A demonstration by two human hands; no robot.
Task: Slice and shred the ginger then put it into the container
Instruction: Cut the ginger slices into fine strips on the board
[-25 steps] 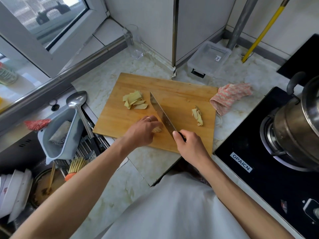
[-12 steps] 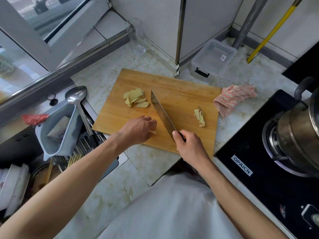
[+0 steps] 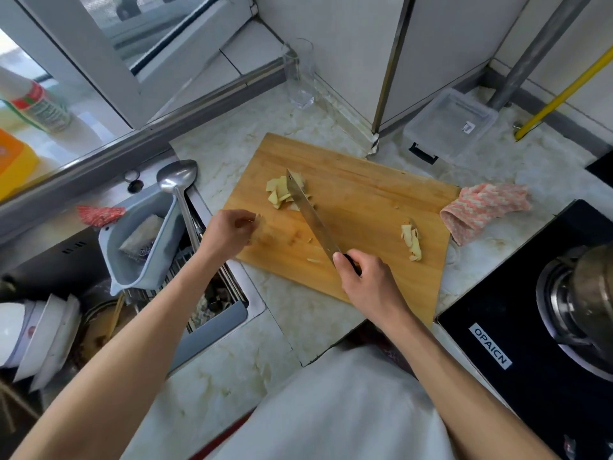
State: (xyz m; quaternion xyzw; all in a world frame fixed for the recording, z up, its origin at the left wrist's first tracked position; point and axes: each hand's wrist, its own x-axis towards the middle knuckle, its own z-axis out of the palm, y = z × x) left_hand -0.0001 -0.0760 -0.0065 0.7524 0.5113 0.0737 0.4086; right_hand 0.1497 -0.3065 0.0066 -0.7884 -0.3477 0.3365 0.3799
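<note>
Worktop (image 3: 298, 313): pale marbled stone, centre of frame, running into a corner of white wall panels at top.
Window (image 3: 139, 31): upper left, metal sill below it.
Sink (image 3: 212, 307): lower left, holding a grey strainer basket (image 3: 132, 260), a steel ladle (image 3: 175, 175) laid across it, and stacked white bowls (image 3: 39, 336) at the far left edge.
Cutting board (image 3: 361, 207): wooden, centre, lying at a slant on the worktop.
Ginger slices (image 3: 278, 193): loose heap at the board's upper left, under the knife tip.
Ginger peel (image 3: 412, 239): small pile at the board's right side.
Container (image 3: 451, 124): clear plastic box, upper right, behind the board against the wall.
Cloth (image 3: 484, 207): pink and white, just right of the board.
Glass (image 3: 299, 74): clear, upright, top centre.
Stove (image 3: 530, 327): black, right edge, with a steel pot (image 3: 593, 293).
Left hand (image 3: 229, 231): at the board's left edge, fingers curled, pinching a small ginger piece (image 3: 260, 224), blurred.
Right hand (image 3: 368, 280): lower centre of the board, wrapped round the knife (image 3: 311, 217) handle, blade angled up-left.
</note>
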